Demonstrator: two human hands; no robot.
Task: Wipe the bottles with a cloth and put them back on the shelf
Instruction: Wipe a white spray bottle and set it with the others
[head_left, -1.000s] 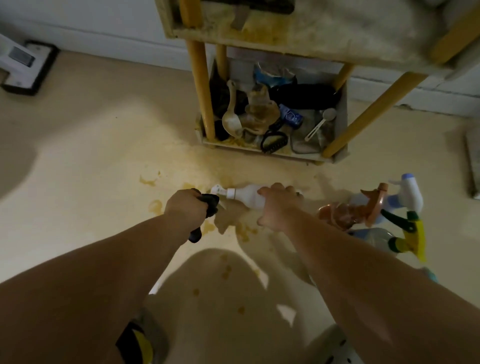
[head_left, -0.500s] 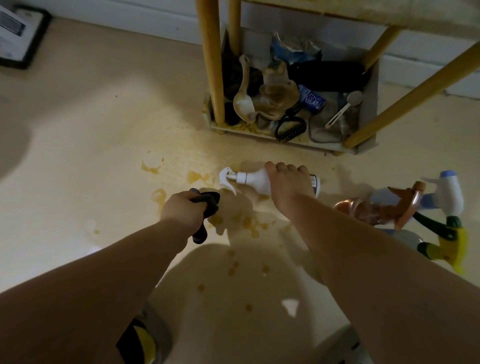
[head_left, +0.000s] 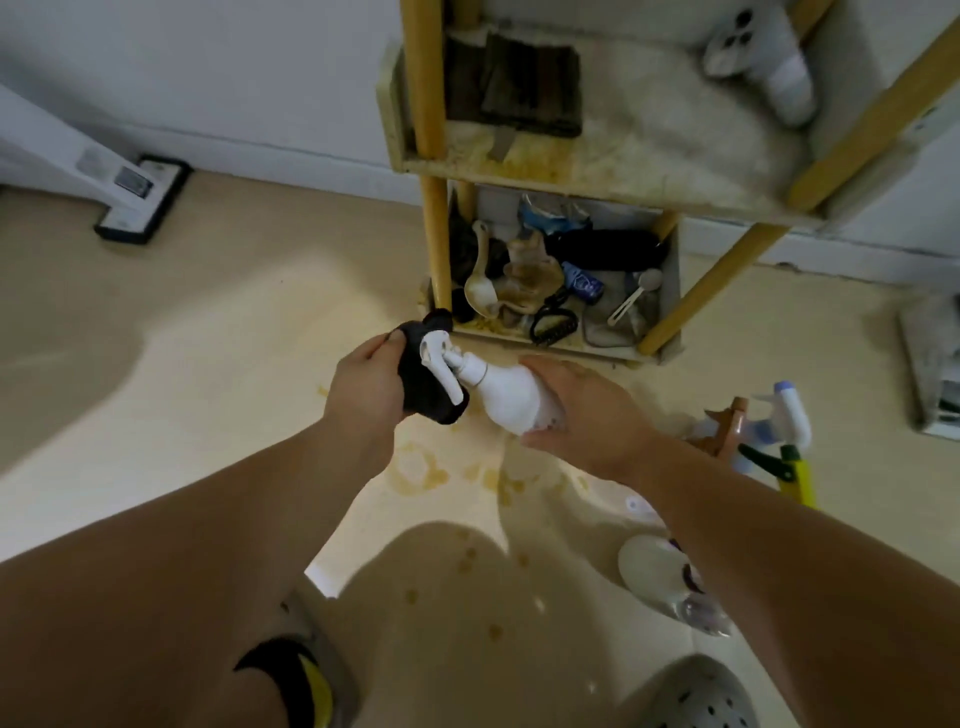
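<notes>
Above the stained floor (head_left: 208, 415), just in front of the shelf's lowest tier, the right hand (head_left: 587, 415) closes its grip round the body of a white spray bottle (head_left: 506, 392). Its fingers and thumb are curled about the wide end, and the back of the hand is turned up. The bottle is held nearly level in the air, with its trigger head pointing left. There the left hand (head_left: 363, 395) pinches a black cloth (head_left: 423, 384) in a closed grip, thumb on the upper fold. The cloth bunches against the nozzle and trigger, touching them. Both forearms reach forward from the bottom corners, wrists angled inward so the hands meet near the middle.

Behind the hands stands the shelf (head_left: 571, 174) on yellow posts. Its bottom tier is crowded with scoops, a brush and small packets. The tier above carries a folded dark rag (head_left: 519, 88) and a white trigger bottle (head_left: 784, 78). On the floor to the right several spray bottles (head_left: 784, 415) lie in a cluster. A clear bottle (head_left: 660, 577) lies nearer, partly hidden by the right forearm. A grey perforated shoe (head_left: 696, 696) shows at the lower edge.
</notes>
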